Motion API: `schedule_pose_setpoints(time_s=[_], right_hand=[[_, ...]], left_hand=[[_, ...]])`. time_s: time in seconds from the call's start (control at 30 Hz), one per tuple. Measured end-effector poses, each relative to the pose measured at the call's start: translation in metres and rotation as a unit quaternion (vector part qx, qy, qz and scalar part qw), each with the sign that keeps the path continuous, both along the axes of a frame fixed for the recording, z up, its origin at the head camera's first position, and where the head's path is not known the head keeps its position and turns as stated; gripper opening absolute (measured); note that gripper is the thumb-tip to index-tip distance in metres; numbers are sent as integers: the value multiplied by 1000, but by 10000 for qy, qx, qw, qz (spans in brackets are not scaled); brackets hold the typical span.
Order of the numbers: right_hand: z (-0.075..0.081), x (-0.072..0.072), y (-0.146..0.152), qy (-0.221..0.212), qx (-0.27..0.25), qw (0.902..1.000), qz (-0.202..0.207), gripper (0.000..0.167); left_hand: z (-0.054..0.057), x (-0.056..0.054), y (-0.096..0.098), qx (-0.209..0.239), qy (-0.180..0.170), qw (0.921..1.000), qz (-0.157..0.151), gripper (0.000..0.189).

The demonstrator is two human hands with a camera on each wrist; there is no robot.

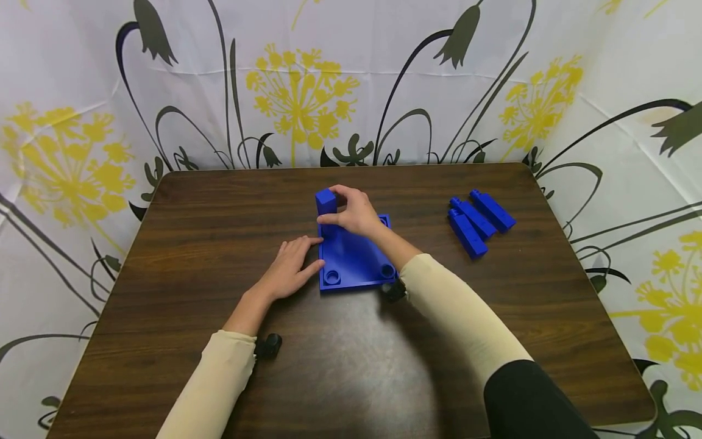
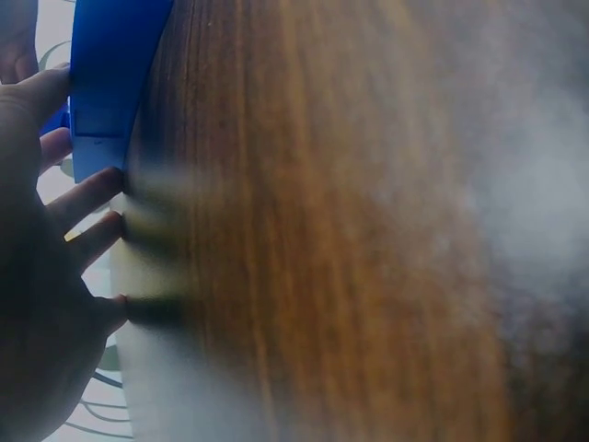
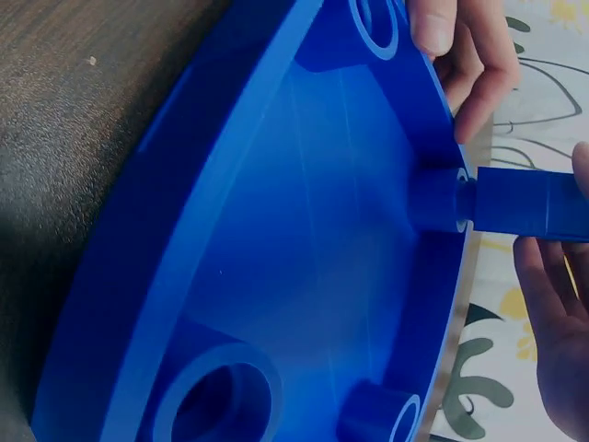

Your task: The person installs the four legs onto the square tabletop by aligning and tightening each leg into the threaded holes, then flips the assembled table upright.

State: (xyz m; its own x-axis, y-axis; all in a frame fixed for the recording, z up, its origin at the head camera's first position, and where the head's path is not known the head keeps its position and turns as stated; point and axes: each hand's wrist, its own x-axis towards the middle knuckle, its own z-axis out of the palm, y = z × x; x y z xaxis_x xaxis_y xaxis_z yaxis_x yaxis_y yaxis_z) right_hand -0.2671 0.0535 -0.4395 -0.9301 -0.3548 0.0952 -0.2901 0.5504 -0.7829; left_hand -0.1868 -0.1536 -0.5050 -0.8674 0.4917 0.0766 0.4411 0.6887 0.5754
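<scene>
A blue square panel [image 1: 353,256] with a raised rim and round corner sockets [image 3: 225,405] lies on the table, its inner side facing up. My right hand [image 1: 356,212] pinches a blue leg [image 1: 326,201] between thumb and fingers at the far left corner. In the right wrist view, the leg's narrow end [image 3: 469,201] meets the mouth of that corner's socket. Along the panel's left edge, my left hand [image 1: 287,265] touches the rim with extended fingers and thumb. The left wrist view shows those fingers [image 2: 87,198] by the panel's outer side wall.
Three more blue legs [image 1: 467,233] lie close together on the right part of the brown wooden table [image 1: 192,274]. Behind the table hangs a white cloth [image 1: 351,79] with yellow and grey flowers. Each wrist bears a small black camera [image 1: 269,346].
</scene>
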Motion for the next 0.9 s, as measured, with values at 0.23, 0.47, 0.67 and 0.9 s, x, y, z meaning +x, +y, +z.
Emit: schedule_pose_setpoints(time_s=[0.23,0.47,0.67,0.9], right_hand=[[-2,2,-3,140,-112,9993,-331,53],[-4,4,-4,159,-10,9991,-386,55],[-1,3,-2,-230,-99,9997,8,65],[1,-1,3,-880,-878,9885,862,69]], left_hand=[[-3,-2,0,-10,34,10000,-12,54],[-4,-1,-1,-26,19,10000,-10,54],[-3,-1,-1,-14,11,10000,-24,54],[-3,-1,-1,-3,1,10000,-13,55]])
